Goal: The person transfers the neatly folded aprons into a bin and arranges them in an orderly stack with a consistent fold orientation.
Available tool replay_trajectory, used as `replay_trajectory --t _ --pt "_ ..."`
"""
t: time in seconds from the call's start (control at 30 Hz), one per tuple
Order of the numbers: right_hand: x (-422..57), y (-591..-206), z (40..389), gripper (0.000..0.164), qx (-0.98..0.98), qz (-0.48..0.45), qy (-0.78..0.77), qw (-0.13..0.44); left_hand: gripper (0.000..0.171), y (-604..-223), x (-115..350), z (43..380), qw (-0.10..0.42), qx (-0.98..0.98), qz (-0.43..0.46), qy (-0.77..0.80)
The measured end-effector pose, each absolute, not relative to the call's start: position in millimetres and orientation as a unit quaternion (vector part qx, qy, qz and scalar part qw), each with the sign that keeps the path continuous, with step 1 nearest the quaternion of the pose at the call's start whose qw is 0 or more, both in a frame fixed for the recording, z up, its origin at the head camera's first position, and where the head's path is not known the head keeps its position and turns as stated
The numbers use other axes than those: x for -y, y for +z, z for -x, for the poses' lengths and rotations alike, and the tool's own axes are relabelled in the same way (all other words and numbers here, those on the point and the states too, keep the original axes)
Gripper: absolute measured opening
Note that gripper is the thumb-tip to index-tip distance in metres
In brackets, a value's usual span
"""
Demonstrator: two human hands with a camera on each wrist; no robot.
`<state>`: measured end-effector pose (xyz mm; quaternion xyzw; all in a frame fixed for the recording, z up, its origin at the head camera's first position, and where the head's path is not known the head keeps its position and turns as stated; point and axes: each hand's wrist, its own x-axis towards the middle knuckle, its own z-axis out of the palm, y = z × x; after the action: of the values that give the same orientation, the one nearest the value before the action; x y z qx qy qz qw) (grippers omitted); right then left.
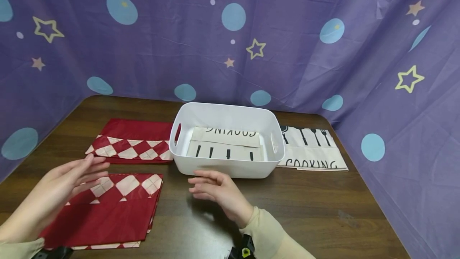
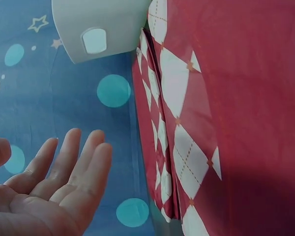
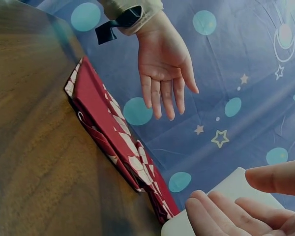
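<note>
In the head view my left hand (image 1: pixel 68 183) hovers over a folded red cloth with an argyle band (image 1: pixel 108 219), its fingers loosely extended and nothing in them. Before the near wall of a white plastic basket (image 1: pixel 223 168) is my right hand (image 1: pixel 221 195), empty, with relaxed, slightly bent fingers. Inside the basket lies a folded cream cloth (image 1: pixel 226 137) printed with black lettering and dark utensil handles. The right wrist view shows the left palm (image 3: pixel 162 59) facing that camera, fingers straight.
Behind the near red cloth, a second folded red argyle cloth (image 1: pixel 133 141) lies left of the basket. On the right is a folded white cloth (image 1: pixel 312 149) with utensil prints and "COOKING". A purple patterned curtain (image 1: pixel 287 51) hangs behind the wooden table (image 1: pixel 309 211).
</note>
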<state>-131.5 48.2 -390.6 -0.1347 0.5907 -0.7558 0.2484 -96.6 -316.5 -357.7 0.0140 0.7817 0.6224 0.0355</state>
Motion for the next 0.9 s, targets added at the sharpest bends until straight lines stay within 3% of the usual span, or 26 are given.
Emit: replay_trajectory --t 0.5,0.63,0.8,0.9 --pt "-39.3 -394.8 125.9 0.05 -0.597 0.116 -0.751 0.257 0.024 -365.1 328.8 93.8 0.033 -0.809 0.034 0.586" --pt "-36.2 -396.1 125.7 0.051 -0.6 0.114 -0.745 0.268 0.042 -368.3 332.1 94.6 0.033 -0.828 0.05 0.557" --pt "-32.4 -398.5 125.5 0.05 -0.602 0.111 -0.741 0.275 0.047 -370.2 334.8 94.7 0.035 -0.836 0.062 0.543" --pt "-29.7 -399.8 125.4 0.049 -0.602 0.107 -0.741 0.277 0.066 -368.3 336.7 95.7 0.055 -0.847 0.086 0.521"
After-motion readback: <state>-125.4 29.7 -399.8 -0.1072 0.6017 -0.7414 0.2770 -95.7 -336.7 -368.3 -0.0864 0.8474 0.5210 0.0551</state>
